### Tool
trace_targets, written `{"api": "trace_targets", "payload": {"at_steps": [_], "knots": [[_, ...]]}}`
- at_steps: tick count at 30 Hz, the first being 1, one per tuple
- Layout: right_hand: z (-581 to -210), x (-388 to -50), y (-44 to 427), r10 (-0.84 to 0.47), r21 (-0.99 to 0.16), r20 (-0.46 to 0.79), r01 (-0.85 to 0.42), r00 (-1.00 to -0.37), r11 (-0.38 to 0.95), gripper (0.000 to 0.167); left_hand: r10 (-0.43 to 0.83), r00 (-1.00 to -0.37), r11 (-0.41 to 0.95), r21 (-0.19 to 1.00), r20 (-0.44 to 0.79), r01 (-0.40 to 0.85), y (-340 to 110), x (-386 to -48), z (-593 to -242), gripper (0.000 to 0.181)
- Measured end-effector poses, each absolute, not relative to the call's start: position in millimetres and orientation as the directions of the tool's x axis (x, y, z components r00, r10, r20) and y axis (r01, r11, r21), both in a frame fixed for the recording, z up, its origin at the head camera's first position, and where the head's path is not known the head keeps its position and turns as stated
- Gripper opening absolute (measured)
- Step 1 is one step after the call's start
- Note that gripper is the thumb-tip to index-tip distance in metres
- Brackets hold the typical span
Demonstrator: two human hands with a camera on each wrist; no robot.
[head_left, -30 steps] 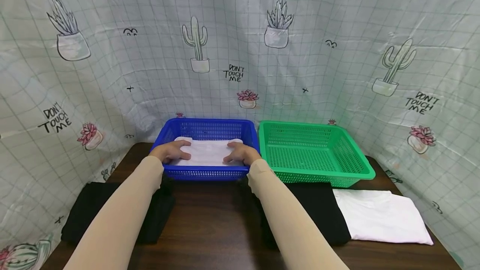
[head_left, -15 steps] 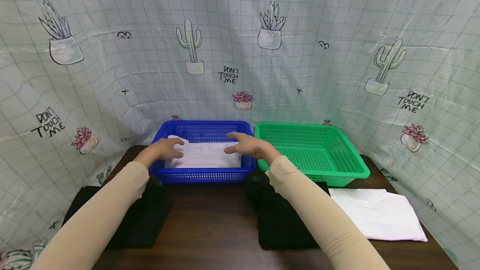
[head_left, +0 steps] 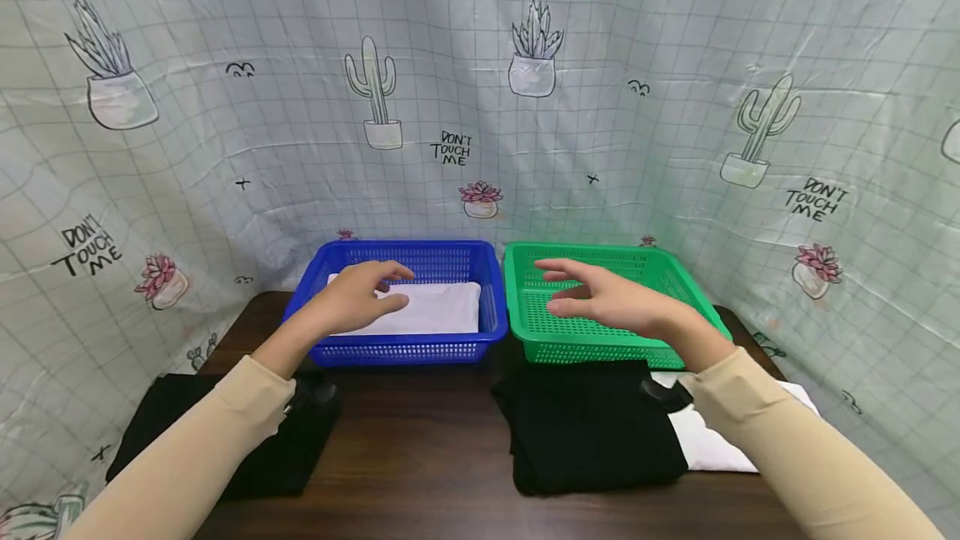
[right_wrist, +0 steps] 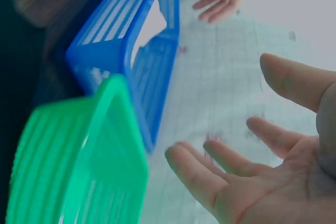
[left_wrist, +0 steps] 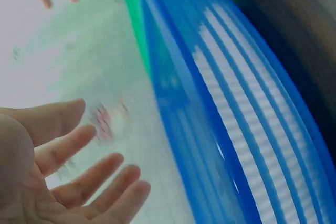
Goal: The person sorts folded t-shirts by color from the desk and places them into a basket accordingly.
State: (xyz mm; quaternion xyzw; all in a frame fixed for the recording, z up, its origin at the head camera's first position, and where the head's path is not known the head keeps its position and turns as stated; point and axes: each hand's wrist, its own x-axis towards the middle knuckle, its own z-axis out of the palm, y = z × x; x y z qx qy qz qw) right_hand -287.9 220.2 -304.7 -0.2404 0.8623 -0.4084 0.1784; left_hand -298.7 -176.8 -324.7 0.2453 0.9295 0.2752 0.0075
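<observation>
A folded white cloth (head_left: 427, 309) lies inside the blue basket (head_left: 408, 350) at the back left of the table. Over that basket hovers my left hand (head_left: 362, 297), fingers loosely bent and holding nothing. The left wrist view shows the same hand (left_wrist: 79, 177) with its fingers spread apart, beside the basket's wall (left_wrist: 231, 145). My right hand (head_left: 603, 298) is raised above the green basket (head_left: 600, 352), its fingers loose and nothing in them. In the right wrist view the right palm (right_wrist: 273, 192) faces the camera, apart from both baskets.
On the wooden table (head_left: 420, 440), a folded black cloth (head_left: 592, 432) lies front right, partly beside a folded white cloth (head_left: 705, 440) under my right forearm. Another black cloth (head_left: 277, 465) lies at left under my left forearm. A printed curtain (head_left: 450, 65) hangs behind the baskets.
Both hands have let go of the white cloth in the blue basket and lifted out. The right hand has moved right, over the green basket; the left has risen.
</observation>
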Motion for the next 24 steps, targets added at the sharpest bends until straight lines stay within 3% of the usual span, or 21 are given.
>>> {"api": "trace_targets", "payload": {"at_steps": [11,19,24], "knots": [[-326.0,-231.6,364.6,-0.433,-0.848,-0.085,-0.164,-0.897,0.505,0.069,0.624,-0.764,0.443,0.732,0.164,0.518,-70.0,-261.2,-343.6,0.042],[-351.9,-221.5,443.7,-0.394,-0.804,-0.137,-0.131,-0.909,0.581,0.06,0.683,-0.724,0.356,0.822,0.096,0.445,32.5,-244.6,-374.2,0.046],[-373.1,-218.8,489.4,-0.349,-0.757,-0.182,-0.095,-0.919,0.646,0.057,0.684,-0.729,0.293,0.908,0.019,0.298,90.7,-233.7,-394.8,0.049]]}}
